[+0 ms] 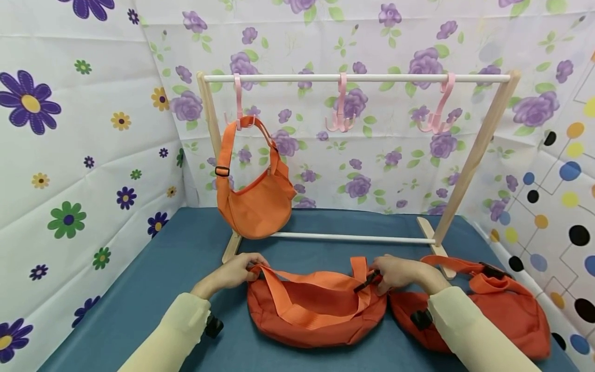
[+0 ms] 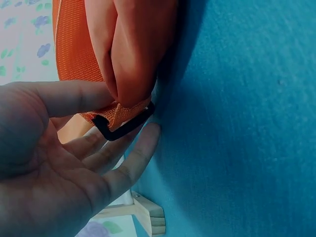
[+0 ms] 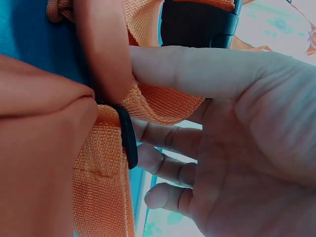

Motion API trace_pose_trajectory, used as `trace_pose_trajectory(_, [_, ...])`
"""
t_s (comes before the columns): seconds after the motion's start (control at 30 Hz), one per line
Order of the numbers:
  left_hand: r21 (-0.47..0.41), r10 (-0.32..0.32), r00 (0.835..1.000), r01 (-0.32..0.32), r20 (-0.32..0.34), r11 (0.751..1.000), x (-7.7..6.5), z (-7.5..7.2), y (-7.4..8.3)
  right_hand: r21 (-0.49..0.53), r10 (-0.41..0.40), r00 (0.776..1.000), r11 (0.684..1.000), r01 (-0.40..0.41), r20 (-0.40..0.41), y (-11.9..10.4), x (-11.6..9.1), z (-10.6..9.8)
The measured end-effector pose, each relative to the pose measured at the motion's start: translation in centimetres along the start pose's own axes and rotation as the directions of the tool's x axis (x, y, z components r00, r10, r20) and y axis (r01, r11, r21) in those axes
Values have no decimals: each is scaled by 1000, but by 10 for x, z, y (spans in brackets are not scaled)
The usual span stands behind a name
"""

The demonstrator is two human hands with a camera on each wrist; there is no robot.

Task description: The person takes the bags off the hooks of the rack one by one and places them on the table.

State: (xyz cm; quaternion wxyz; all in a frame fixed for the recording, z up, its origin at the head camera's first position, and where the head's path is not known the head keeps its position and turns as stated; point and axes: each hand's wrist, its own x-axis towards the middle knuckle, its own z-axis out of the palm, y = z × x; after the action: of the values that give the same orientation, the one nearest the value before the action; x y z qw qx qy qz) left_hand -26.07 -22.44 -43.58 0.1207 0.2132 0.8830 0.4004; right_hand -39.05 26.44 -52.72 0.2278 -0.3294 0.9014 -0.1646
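An orange-red waist bag (image 1: pixel 321 336) lies on the blue cloth in front of me, its webbing strap (image 1: pixel 297 316) looped over its top. My left hand (image 1: pixel 238 272) pinches the bag's left end, where the left wrist view shows a black strap ring (image 2: pixel 118 132) between thumb and fingers. At the opposite end, my right hand (image 1: pixel 397 273) holds the webbing with thumb and forefinger. A black buckle (image 3: pixel 197 24) sits beside that thumb in the right wrist view. Another orange-red bag (image 1: pixel 506 315) lies to the right, partly behind my right sleeve.
Behind the bags stands a rack with a white top bar (image 1: pixel 372 78) and wooden legs (image 1: pixel 479 155). An orange bag (image 1: pixel 262 206) hangs from its left pink hook (image 1: pixel 239 101). A middle hook (image 1: pixel 341 106) and a right hook (image 1: pixel 439 108) hang without bags.
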Motion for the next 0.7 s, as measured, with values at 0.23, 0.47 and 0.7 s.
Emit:
trace_pose_trajectory(0.23, [11, 14, 1000, -14, -4, 1000, 2, 1, 1, -4, -36, 999, 999, 36, 15, -48, -25, -18])
trace_pose_trajectory(0.47, [18, 23, 1000, -23, -15, 1000, 3, 1, 10, 135, 70, 997, 988, -72, 21, -148, -76, -56])
trace_pose_trajectory(0.7, [-6, 34, 996, -34, -79, 999, 5, 0, 21, 119, 55, 998, 992, -53, -13, -154, -85, -63])
